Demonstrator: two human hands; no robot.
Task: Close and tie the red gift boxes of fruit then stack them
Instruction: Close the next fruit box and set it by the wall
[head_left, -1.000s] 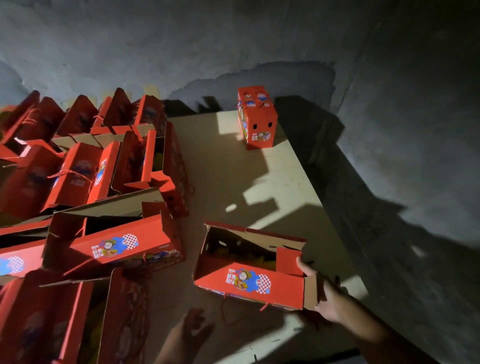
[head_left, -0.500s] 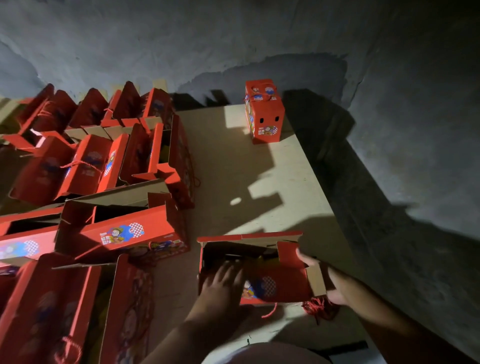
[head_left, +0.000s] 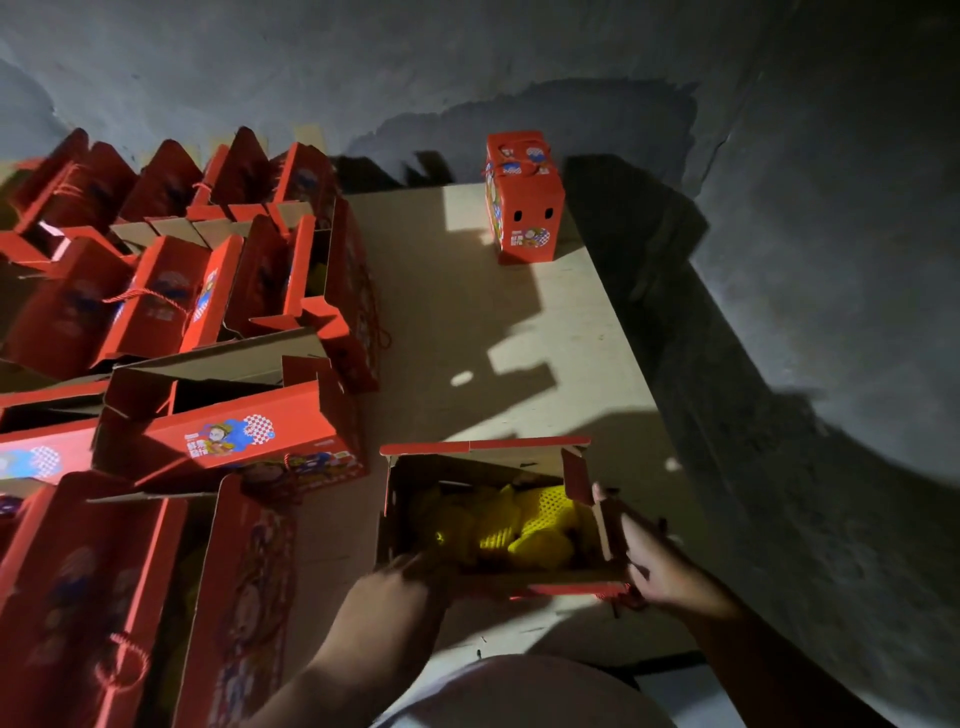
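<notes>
Holding open gift box (head_left: 488, 519), left hand (head_left: 387, 587), right hand (head_left: 657, 564)

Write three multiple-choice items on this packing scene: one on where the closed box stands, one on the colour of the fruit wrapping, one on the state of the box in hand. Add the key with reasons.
1. Where does the closed box stand?
A. At the table's far end, near the wall
B. Among the open boxes on the left
C. Between the two hands

2. What colour is the foam netting round the fruit in the near box?
A. White
B. Yellow
C. Green

3. What state is the near box in?
A. Shut and tied
B. Crushed flat
C. Open, its flaps up

Key:
1 A, it stands alone on the table at the far end, apart from the rest.
2 B, yellow mesh shows inside the box.
3 C, the contents are visible while the left hand and right hand grip its near corners.
</notes>
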